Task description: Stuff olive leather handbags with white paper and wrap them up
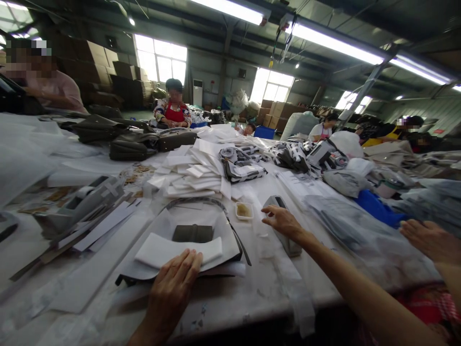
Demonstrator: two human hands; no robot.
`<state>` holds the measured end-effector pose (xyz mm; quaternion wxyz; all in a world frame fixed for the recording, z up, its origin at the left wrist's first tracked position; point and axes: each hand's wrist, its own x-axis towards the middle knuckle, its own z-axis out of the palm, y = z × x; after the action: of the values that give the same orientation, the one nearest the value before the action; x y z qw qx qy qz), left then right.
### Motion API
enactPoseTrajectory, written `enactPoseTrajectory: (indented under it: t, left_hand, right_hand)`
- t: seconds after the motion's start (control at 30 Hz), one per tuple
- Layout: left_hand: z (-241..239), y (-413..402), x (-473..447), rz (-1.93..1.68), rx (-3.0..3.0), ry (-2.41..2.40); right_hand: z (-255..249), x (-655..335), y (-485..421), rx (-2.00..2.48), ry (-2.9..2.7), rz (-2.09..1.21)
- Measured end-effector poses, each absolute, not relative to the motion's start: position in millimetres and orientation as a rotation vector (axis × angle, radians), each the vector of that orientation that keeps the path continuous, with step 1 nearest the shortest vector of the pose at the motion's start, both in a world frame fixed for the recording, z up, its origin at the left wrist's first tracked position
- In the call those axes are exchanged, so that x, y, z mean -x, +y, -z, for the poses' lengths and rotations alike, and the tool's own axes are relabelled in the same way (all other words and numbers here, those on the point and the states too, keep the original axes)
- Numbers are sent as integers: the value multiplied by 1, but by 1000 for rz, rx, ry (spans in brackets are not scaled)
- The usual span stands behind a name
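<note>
Left hand: fingers together, flat on white foam sheet over near part of bag | bag: on table | right hand: right of bag, at grey dispenser, fingers bent, cannot tell if pinching | small dish: just right of bag | foam stack: behind bag

Bare left grip, right forearm — bare, slim
</note>
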<state>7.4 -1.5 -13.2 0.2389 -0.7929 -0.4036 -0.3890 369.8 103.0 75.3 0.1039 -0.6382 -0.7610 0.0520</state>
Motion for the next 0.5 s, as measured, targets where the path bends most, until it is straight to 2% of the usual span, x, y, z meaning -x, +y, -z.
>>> enactPoseTrajectory:
  t: [0.17,0.27,0.5]
  left_hand:
    - [18,-3,-6,1025,2197,-1139]
    - [17,-4,-7,1041,2194,-1168]
    - [15,-4,-9,1053,2194,-1149]
  right_hand:
    - [-93,-365,119,1903,-2331,-343]
    - [-73,-362,112,1909,-2485,-434]
    - [-35,-360,95,1889,-2559,-304]
